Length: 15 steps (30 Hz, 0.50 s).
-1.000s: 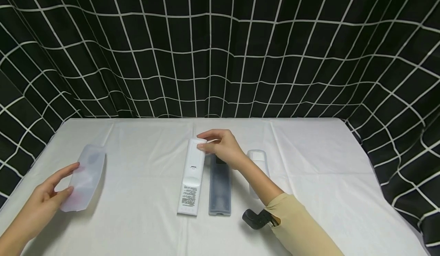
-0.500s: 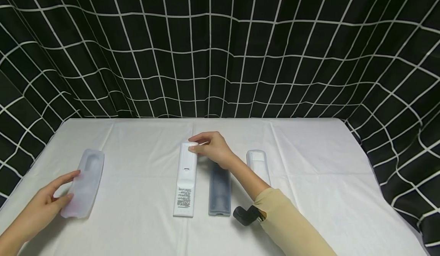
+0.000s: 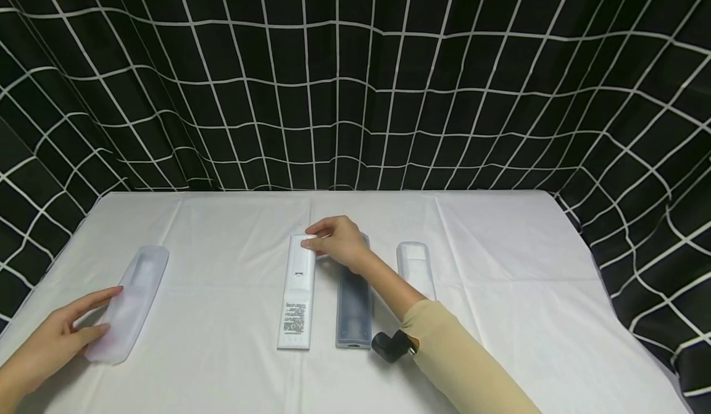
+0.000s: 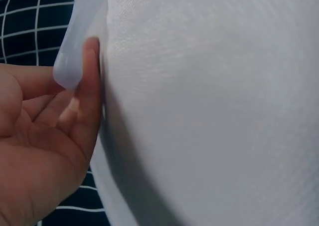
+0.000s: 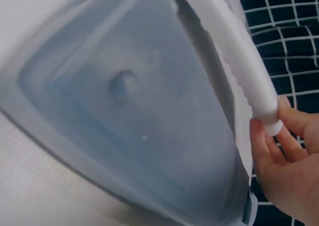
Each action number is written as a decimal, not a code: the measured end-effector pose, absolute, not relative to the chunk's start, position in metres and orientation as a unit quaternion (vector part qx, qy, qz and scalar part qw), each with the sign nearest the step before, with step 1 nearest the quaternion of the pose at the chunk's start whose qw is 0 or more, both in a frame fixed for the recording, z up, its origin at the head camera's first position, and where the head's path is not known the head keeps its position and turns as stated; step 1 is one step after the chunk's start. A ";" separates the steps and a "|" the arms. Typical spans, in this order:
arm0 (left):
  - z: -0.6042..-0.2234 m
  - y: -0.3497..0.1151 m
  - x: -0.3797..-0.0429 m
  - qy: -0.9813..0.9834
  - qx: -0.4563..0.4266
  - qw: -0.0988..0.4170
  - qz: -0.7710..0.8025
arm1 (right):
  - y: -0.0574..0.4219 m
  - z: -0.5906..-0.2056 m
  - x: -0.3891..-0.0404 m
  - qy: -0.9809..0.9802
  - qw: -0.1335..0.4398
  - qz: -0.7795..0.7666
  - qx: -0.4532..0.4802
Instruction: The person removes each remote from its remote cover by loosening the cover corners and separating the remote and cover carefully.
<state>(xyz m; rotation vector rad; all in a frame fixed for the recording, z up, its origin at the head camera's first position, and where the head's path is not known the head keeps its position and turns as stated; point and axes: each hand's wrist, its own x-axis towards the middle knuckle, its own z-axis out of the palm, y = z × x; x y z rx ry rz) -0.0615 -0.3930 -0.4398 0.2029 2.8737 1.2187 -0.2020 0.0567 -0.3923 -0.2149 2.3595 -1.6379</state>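
Observation:
A white remote control (image 3: 297, 290) lies back side up near the middle of the table, its printed label towards me. At its far end my right hand (image 3: 340, 245) pinches it between thumb and fingers; the right wrist view shows the remote's end (image 5: 266, 104) in that grip. On the left, a translucent, milky remote cover (image 3: 136, 293) lies slanted, low over the cloth. My left hand (image 3: 52, 343) pinches the cover by its left edge. In the left wrist view, thumb and finger bracket the cover's near end (image 4: 70, 69).
Right of the white remote lies a dark remote in a translucent cover (image 3: 353, 315), partly under my right hand. Farther right, my forearm partly hides a white remote in a clear cover (image 3: 415, 269). A black camera mount (image 3: 390, 346) sticks out from the beige sleeve (image 3: 450, 346).
My right hand has moved the white remote left and lowered it towards the cloth. My left hand has brought the cover down and nearer to me, turning it flatter.

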 end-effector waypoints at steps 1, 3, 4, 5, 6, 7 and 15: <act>-0.439 -0.392 -0.062 0.923 0.065 0.002 0.379 | 0.056 -0.393 -0.202 0.813 0.129 -0.563 -0.073; -0.435 -0.390 -0.065 0.935 0.063 -0.006 0.348 | 0.056 -0.394 -0.203 0.813 0.130 -0.563 -0.072; -0.432 -0.388 -0.066 0.940 0.058 -0.002 0.337 | 0.055 -0.394 -0.203 0.813 0.130 -0.564 -0.069; -0.430 -0.387 -0.067 0.944 0.055 0.000 0.325 | 0.055 -0.394 -0.203 0.812 0.131 -0.565 -0.067; -0.427 -0.385 -0.067 0.948 0.049 0.004 0.313 | 0.054 -0.395 -0.203 0.811 0.133 -0.567 -0.064; -0.425 -0.383 -0.067 0.953 0.043 0.011 0.300 | 0.053 -0.395 -0.204 0.809 0.135 -0.568 -0.061; -0.419 -0.376 -0.067 0.962 0.022 0.016 0.273 | 0.051 -0.398 -0.205 0.813 0.147 -0.563 -0.033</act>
